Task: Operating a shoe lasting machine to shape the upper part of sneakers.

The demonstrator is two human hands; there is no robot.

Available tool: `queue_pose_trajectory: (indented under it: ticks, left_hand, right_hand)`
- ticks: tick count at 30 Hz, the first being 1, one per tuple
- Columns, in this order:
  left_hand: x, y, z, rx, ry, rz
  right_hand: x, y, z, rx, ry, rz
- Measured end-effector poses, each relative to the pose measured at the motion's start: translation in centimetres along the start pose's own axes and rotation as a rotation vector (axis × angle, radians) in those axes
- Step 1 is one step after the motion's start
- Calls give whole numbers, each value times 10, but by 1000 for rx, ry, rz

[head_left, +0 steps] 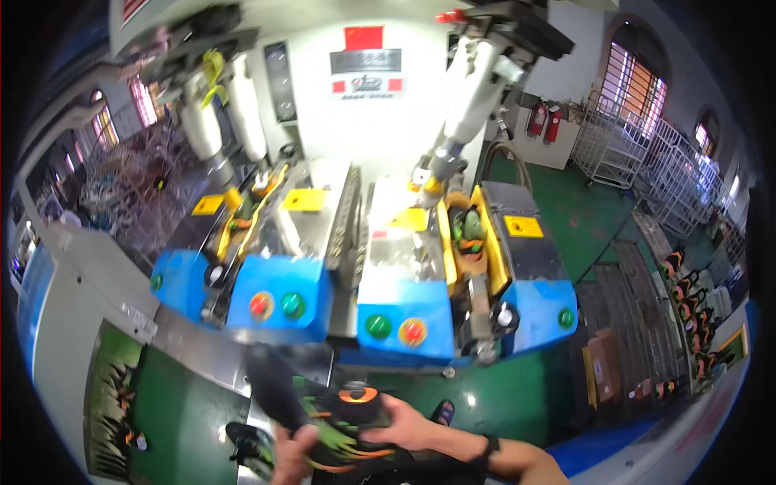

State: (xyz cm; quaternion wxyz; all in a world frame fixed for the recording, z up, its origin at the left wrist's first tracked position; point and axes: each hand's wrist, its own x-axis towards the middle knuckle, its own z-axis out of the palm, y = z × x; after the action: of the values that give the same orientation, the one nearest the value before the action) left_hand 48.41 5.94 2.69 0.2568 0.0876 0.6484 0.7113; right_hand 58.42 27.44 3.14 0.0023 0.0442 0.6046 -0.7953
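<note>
Low in front of me, both my hands are on a black sneaker with green and orange streaks. Its dark collar, with an orange patch inside, faces up. My right hand grips it from the right, thumb and fingers on the collar. On the near left side, my left hand is closed against it, partly blurred. A blurred dark piece extends up and left; whether it belongs to this sneaker I cannot tell. Another dark shoe lies left of my left hand.
Ahead stands a machine with blue front panels and red and green buttons. Green-orange shoes sit between yellow pads in its left station and right station. At far right, a rack bears several shoes; wire carts stand behind.
</note>
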Motion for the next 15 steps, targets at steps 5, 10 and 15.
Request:
queue_pose_trajectory:
  ticks: [5,10,15]
  left_hand:
    - [67,28,159,-153,-536,125]
    - [213,67,333,375,-640,-107]
    - [379,10,460,737,-109,188]
  right_hand:
    - [-99,-34,-133,590,467,-81]
    - [-164,-71,-228,534,874,-89]
    - [-160,-81,-235,553,934,-80]
